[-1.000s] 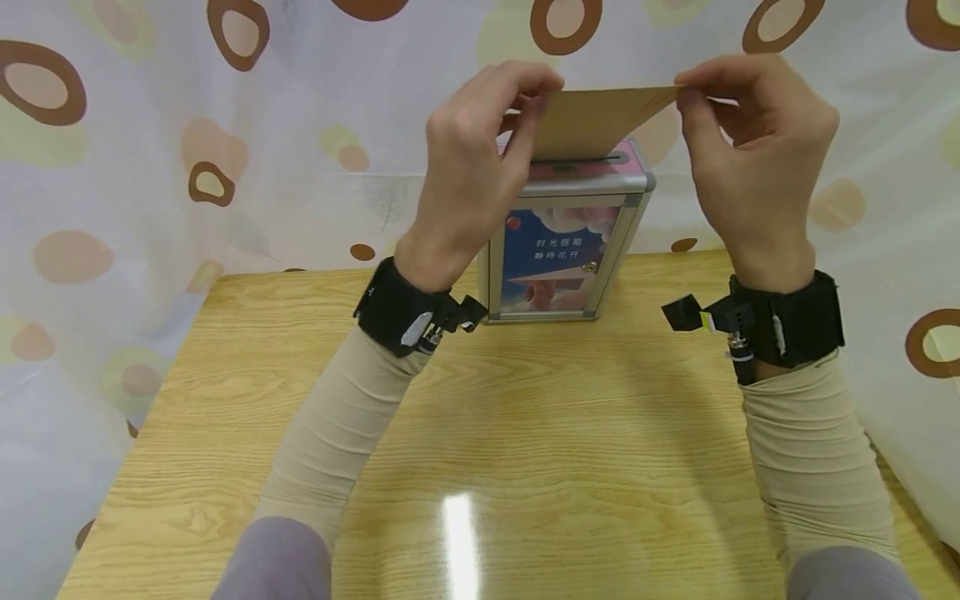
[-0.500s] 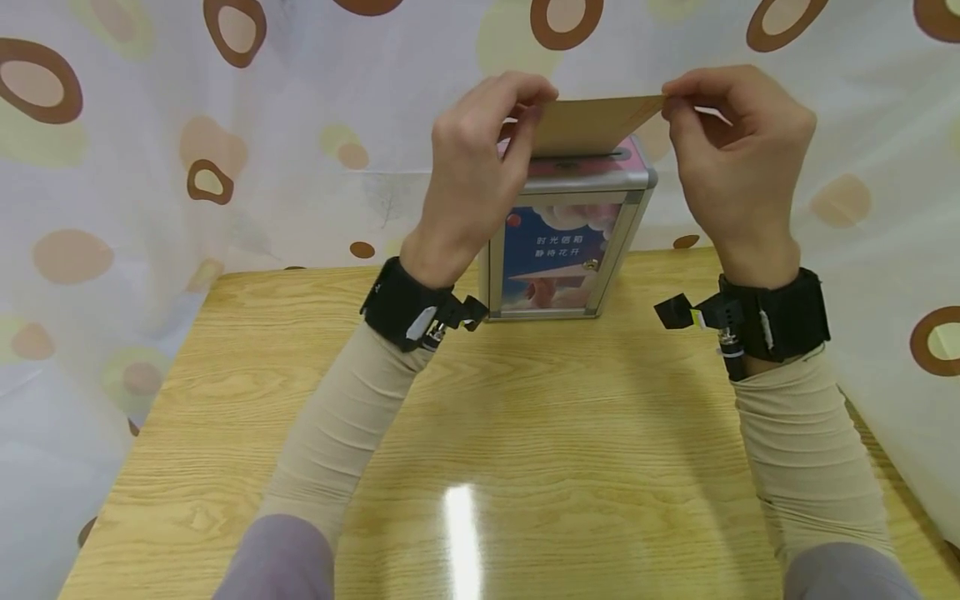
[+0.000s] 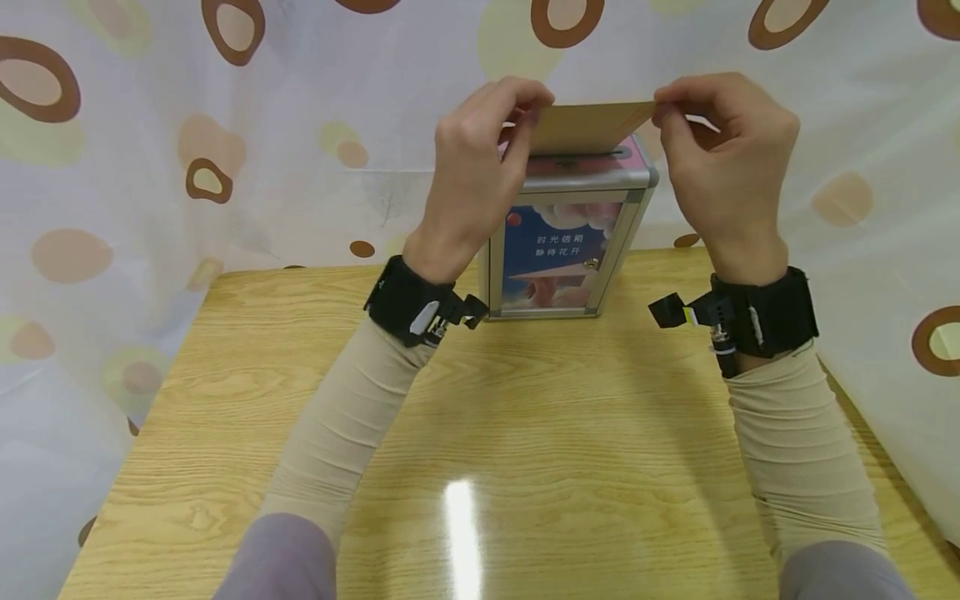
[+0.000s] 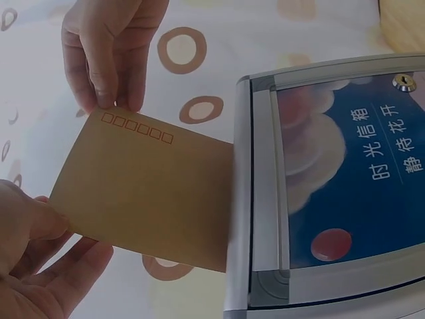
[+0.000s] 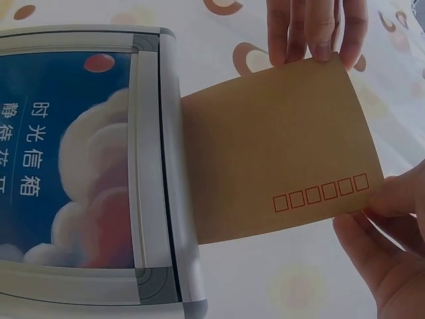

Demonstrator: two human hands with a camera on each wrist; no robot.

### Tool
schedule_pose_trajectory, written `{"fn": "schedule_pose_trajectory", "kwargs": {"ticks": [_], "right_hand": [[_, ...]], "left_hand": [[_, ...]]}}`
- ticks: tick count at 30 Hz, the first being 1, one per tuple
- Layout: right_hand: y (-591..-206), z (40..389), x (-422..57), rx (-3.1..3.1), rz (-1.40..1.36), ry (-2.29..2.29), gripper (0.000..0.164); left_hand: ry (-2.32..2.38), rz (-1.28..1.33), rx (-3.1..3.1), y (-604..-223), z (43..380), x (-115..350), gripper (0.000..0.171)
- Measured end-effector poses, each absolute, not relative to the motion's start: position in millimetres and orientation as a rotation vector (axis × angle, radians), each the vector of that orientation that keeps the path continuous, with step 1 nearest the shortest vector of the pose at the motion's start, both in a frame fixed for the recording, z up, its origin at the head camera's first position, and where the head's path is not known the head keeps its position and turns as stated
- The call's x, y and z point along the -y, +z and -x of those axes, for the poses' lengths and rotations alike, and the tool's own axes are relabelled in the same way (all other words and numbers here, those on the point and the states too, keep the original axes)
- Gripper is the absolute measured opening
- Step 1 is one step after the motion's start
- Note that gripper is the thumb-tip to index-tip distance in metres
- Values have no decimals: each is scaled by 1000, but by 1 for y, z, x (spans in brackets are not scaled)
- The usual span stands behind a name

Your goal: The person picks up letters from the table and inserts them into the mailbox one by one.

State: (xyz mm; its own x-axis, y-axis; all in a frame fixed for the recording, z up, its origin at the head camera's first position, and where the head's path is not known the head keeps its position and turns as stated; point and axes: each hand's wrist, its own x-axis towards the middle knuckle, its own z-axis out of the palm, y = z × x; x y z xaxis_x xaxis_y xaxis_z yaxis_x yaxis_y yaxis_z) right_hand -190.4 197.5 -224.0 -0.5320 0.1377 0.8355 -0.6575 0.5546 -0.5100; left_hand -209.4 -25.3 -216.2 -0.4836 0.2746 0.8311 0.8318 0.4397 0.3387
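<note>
A brown paper envelope (image 3: 588, 129) stands on edge at the slot (image 3: 620, 154) in the pink top of a metal-framed letter box (image 3: 566, 250). Its lower edge is hidden at the slot. My left hand (image 3: 480, 162) pinches the envelope's upper left corner between thumb and fingers. At the opposite upper corner, my right hand (image 3: 731, 154) pinches it the same way. In the right wrist view, a row of red printed squares (image 5: 322, 193) runs along the envelope's side near my right fingers. The box's blue front panel (image 4: 332, 166) carries white lettering, clouds and a lock.
The letter box stands upright at the back of a wood-grain table (image 3: 480, 417). Right behind it hangs a pale curtain (image 3: 285, 167) with brown and green rings, which also runs along both sides. Black camera straps (image 3: 408, 302) circle both wrists.
The envelope's top edge has sunk slightly toward the box. My right hand has moved left and down, and my left hand a little down. Both keep their pinch.
</note>
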Motion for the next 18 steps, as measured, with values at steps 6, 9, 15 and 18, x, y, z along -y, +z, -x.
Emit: {"fn": "schedule_pose_trajectory", "kwargs": {"ticks": [6,9,15,18], "right_hand": [[-229,195,-200,1884,-448,1047,17],[-232,197,-201,1886,-450,1063,17],[-236,200,-201,1906,-441,1058,18],[-238,201,-202,1913,-444,1043,18]], "left_hand": [[-969,916,2031,-222,212,24,21],[-961,909,2050,-224,213,24,21],[-949,895,2078,-228,215,24,22],[-940,899,2080,-229,216,24,23]]}}
